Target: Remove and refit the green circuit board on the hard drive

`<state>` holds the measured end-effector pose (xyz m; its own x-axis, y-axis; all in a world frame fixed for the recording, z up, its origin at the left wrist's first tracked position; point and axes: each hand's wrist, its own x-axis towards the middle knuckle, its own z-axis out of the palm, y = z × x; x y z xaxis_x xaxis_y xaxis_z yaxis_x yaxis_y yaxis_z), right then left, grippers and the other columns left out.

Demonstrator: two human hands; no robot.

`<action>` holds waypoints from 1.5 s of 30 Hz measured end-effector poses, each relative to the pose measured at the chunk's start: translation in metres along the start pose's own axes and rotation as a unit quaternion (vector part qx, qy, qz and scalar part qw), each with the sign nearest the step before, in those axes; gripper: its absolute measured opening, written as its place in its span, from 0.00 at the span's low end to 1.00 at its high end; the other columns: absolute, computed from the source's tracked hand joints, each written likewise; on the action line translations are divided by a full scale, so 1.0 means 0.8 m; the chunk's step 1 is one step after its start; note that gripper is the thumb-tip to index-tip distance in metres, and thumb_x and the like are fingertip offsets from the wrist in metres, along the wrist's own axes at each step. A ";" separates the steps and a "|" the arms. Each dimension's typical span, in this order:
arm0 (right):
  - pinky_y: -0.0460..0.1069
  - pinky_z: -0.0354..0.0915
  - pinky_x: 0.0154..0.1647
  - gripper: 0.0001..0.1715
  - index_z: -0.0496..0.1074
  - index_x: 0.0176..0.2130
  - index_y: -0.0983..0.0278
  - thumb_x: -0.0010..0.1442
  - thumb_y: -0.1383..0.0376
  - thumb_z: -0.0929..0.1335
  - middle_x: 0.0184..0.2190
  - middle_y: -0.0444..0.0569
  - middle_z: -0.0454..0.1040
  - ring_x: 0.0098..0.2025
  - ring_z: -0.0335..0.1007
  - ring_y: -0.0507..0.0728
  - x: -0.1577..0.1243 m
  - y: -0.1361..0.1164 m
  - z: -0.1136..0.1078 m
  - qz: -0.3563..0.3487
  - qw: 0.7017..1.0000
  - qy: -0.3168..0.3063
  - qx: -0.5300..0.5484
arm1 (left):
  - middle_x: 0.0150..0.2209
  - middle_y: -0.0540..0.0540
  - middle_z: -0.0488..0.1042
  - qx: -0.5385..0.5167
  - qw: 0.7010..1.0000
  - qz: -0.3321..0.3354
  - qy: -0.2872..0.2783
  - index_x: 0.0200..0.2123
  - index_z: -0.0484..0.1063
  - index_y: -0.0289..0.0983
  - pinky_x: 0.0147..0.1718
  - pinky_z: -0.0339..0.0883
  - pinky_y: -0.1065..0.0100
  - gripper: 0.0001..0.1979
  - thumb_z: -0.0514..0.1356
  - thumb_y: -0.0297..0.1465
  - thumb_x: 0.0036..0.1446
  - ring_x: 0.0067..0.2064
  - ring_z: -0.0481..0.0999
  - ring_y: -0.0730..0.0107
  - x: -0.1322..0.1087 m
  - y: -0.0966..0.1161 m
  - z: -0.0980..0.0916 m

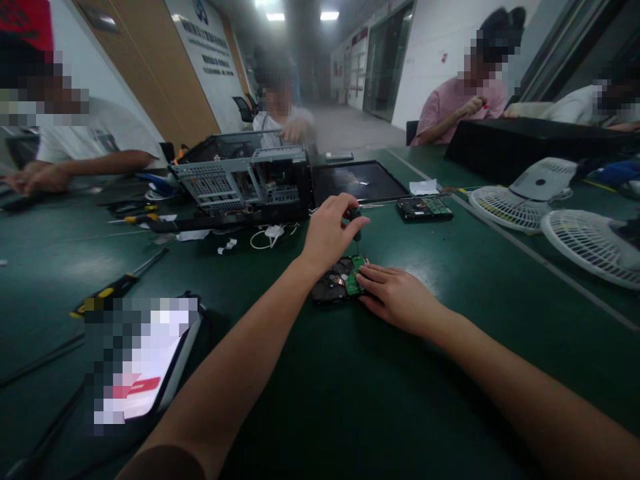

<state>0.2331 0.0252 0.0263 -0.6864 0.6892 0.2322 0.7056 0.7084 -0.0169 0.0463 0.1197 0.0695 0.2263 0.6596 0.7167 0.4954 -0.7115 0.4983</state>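
Observation:
A hard drive [330, 287] lies on the green table with its green circuit board [354, 280] facing up. My left hand [333, 227] is closed round the dark handle of a small screwdriver [356, 227], held upright above the drive. Its thin shaft points down at the board's far edge; whether the tip sits in a screw is too small to tell. My right hand [393, 290] rests on the right side of the drive, its fingers stretched out flat over the board and pressing on it.
Beyond my hands stand an open computer case [245, 177] and a black panel [357, 181]. Another hard drive [425, 208] lies to the right, near white fan grilles [595, 243]. At left are a yellow-black screwdriver [113, 291] and a lit phone [155, 363]. Several people sit around the table.

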 end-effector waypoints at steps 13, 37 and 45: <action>0.62 0.68 0.63 0.22 0.74 0.58 0.69 0.68 0.63 0.67 0.60 0.61 0.74 0.63 0.70 0.67 0.001 -0.002 -0.001 0.007 1.000 0.005 0.012 | 0.47 0.45 0.79 0.037 0.999 0.013 -0.030 0.52 0.73 0.40 0.46 0.72 0.63 0.12 0.62 0.26 0.66 0.42 0.78 0.66 0.001 -0.004 -0.001; 0.63 0.68 0.63 0.22 0.75 0.58 0.68 0.68 0.63 0.67 0.60 0.60 0.75 0.63 0.70 0.67 0.001 -0.003 0.000 0.008 1.000 0.012 0.011 | 0.44 0.47 0.80 0.007 1.000 0.000 -0.019 0.48 0.73 0.42 0.48 0.73 0.60 0.10 0.59 0.23 0.66 0.45 0.80 0.64 0.000 -0.002 0.001; 0.63 0.68 0.63 0.22 0.75 0.58 0.68 0.68 0.63 0.67 0.59 0.61 0.75 0.63 0.70 0.67 0.002 -0.005 -0.002 0.012 1.000 0.011 0.019 | 0.44 0.46 0.81 -0.050 0.998 -0.030 -0.024 0.48 0.69 0.41 0.43 0.76 0.63 0.12 0.66 0.33 0.63 0.40 0.82 0.66 -0.004 -0.004 0.008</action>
<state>0.2293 0.0236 0.0285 -0.6651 0.7027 0.2527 0.7141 0.6975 -0.0603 0.0495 0.1218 0.0621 0.2403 0.7110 0.6609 0.4231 -0.6895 0.5879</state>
